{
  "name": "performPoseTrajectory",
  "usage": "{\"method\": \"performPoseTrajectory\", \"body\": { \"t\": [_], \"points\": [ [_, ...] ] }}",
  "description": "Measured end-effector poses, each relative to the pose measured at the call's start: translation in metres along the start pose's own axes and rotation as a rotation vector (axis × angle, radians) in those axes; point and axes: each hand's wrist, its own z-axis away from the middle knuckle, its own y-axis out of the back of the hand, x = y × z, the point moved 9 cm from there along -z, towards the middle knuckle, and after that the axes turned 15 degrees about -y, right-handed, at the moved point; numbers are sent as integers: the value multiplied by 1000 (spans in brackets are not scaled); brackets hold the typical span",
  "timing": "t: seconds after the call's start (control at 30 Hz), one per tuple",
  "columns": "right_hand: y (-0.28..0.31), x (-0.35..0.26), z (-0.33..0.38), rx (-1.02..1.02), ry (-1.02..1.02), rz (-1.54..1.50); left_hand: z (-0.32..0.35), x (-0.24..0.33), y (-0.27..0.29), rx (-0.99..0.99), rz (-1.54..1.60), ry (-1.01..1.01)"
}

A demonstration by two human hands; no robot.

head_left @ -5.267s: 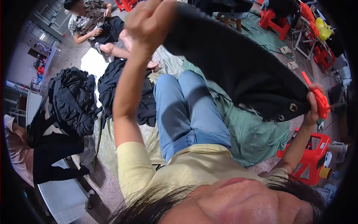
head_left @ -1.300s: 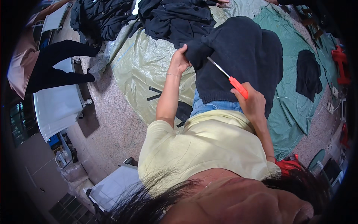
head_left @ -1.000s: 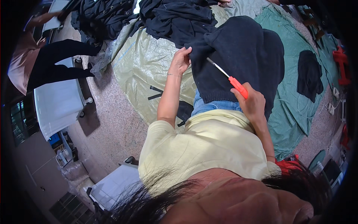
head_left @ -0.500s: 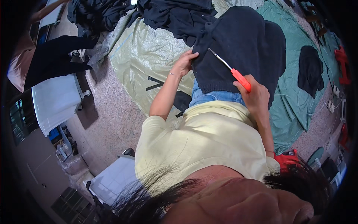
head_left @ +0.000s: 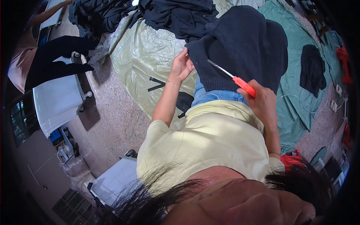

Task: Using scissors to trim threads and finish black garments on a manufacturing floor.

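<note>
A person sits on the floor with a big dark sweater (head_left: 243, 45) spread over their lap. The left hand (head_left: 180, 68) pinches the edge of the sweater, with the fingers closed on the cloth near its ribbed hem. The right hand (head_left: 262, 103) is wrapped around the red handle of a pair of scissors (head_left: 232, 78), and the thin metal blades lie on top of the sweater, pointing toward the left hand. The blades look close together. Under the person is a pale green plastic sheet (head_left: 150, 52). A pile of dark clothes (head_left: 176, 13) lies at the far end of that sheet. A darker green sheet (head_left: 296, 90) is on the right, with one small dark cloth (head_left: 312, 69) lying on it.
</note>
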Motion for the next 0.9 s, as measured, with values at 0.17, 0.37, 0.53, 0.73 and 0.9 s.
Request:
{"method": "performPoseTrajectory", "body": {
  "t": [0.17, 0.37, 0.53, 0.73, 0.9],
  "points": [
    [-9, 3, 4, -73, 51, 103, 2, -1, 9, -34, -105, -71],
    [-1, 7, 4, -93, 42, 131, 8, -4, 31, 62, -215, -22],
    [3, 23, 11, -171, 63, 269, 23, -29, 34, 155, -143, 135],
    [67, 41, 3, 160, -119, -190, 33, -40, -38, -148, -830, -5],
    [103, 102, 11, 478, -284, -456, 27, 65, -162, -225, -518, -403]
  ]
}}
